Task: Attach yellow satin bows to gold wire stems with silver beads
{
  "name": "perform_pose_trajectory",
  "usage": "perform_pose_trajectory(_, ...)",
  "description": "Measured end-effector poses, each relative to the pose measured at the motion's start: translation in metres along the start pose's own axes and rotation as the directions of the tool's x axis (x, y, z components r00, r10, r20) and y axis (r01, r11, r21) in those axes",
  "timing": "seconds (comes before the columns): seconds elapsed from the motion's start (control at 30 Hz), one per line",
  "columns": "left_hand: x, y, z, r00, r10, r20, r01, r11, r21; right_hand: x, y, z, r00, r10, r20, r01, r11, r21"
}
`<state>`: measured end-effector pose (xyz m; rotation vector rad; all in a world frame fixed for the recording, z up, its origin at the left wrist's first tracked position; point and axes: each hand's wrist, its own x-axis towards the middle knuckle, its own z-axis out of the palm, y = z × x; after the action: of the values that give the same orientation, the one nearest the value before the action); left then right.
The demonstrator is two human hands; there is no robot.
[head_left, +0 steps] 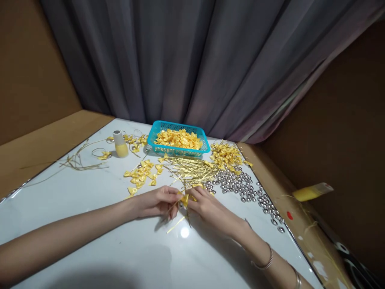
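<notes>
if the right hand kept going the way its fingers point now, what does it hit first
The right hand points left toward the left hand, and both pinch a small yellow ribbon bow between them. It would probably press straight into the left hand's fingertips, though depth is hard to judge.

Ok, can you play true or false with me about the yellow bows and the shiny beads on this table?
1. Both hands, the left hand and the right hand, hold one yellow bow between them. True.
2. The blue basket is full of silver beads. False: it holds yellow bows; the silver beads lie loose on the white table.
3. The gold wire ties lie in a pile in front of the basket. True.
4. The small yellow bottle lies tipped over. False: it stands upright, left of the basket.
5. A bracelet is on the right wrist. True.
</notes>
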<state>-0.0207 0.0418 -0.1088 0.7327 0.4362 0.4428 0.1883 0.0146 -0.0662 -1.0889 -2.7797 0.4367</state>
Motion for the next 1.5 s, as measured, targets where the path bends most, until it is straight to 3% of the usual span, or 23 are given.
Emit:
perform_pose_trajectory(0.13,-0.001,-0.009,-0.008,0.986,-0.146,0.084,0.144,0.989,0.033,0.014,0.014,0.006,0.999,0.027,-0.026,-0.015,0.926,0.377)
perform_pose_trajectory(0.23,0.0,-0.007,-0.01,0.99,-0.118,0.082,0.117,0.993,0.006,0.022,0.026,-0.004,0.993,0.073,-0.097,-0.013,0.859,0.511)
perform_pose_trajectory(0.3,0.0,-0.004,-0.01,0.994,-0.08,0.069,0.082,0.996,-0.024,0.023,0.03,-0.014,0.966,0.167,-0.196,-0.015,0.796,0.605)
perform_pose_trajectory(0.43,-0.001,-0.002,-0.011,0.995,-0.077,0.07,0.081,0.996,-0.044,0.012,0.034,-0.029,0.812,0.469,-0.348,-0.011,0.607,0.794)
perform_pose_trajectory(0.5,-0.001,-0.003,-0.011,0.991,-0.102,0.089,0.105,0.994,-0.03,0.004,0.034,-0.034,0.739,0.585,-0.333,-0.009,0.503,0.864)
perform_pose_trajectory(0.6,-0.002,-0.003,-0.01,0.991,-0.095,0.093,0.098,0.995,-0.026,-0.008,0.031,-0.033,0.686,0.678,-0.263,-0.006,0.367,0.93)
perform_pose_trajectory(0.67,-0.001,-0.003,-0.007,0.997,-0.031,0.07,0.035,0.998,-0.048,-0.011,0.025,-0.027,0.68,0.709,-0.187,-0.004,0.259,0.966)
perform_pose_trajectory(0.73,0.004,-0.001,-0.001,0.998,0.022,0.063,-0.018,0.998,-0.053,-0.01,0.017,-0.018,0.686,0.725,-0.064,0.004,0.085,0.996)
perform_pose_trajectory(0.83,0.015,-0.001,0.009,0.991,-0.02,0.131,0.022,1.0,-0.017,-0.005,0.005,-0.003,0.715,0.694,0.083,0.014,-0.134,0.991)
perform_pose_trajectory(0.93,0.027,-0.004,0.017,0.979,-0.069,0.193,0.066,0.998,0.02,-0.002,-0.002,0.01,0.735,0.668,0.116,0.013,-0.185,0.983)
perform_pose_trajectory(1.1,0.032,-0.012,0.016,0.989,-0.061,0.137,0.059,0.998,0.019,-0.005,-0.002,0.016,0.715,0.692,0.104,0.044,-0.192,0.98)
perform_pose_trajectory(1.17,0.03,-0.01,0.014,0.991,-0.071,0.118,0.062,0.995,0.076,-0.006,0.0,0.014,0.71,0.699,0.084,0.056,-0.175,0.983)
perform_pose_trajectory(1.23,0.027,-0.005,0.012,0.995,0.0,0.095,-0.021,0.976,0.216,-0.006,0.001,0.012,0.708,0.7,0.092,0.086,-0.215,0.973)
perform_pose_trajectory(1.27,0.026,-0.002,0.011,0.992,0.083,0.091,-0.108,0.938,0.329,-0.006,0.002,0.011,0.708,0.698,0.105,0.104,-0.25,0.963)
perform_pose_trajectory(1.37,0.022,0.006,0.011,0.95,0.273,0.152,-0.303,0.684,0.664,-0.006,0.006,0.012,0.712,0.686,0.147,0.156,-0.359,0.92)
perform_pose_trajectory(1.43,0.02,0.008,0.011,0.924,0.339,0.176,-0.353,0.581,0.733,-0.007,0.007,0.014,0.712,0.68,0.175,0.179,-0.418,0.891)
perform_pose_trajectory(1.5,0.019,0.006,0.012,0.916,0.329,0.23,-0.378,0.508,0.774,-0.007,0.008,0.016,0.716,0.669,0.197,0.208,-0.474,0.856)
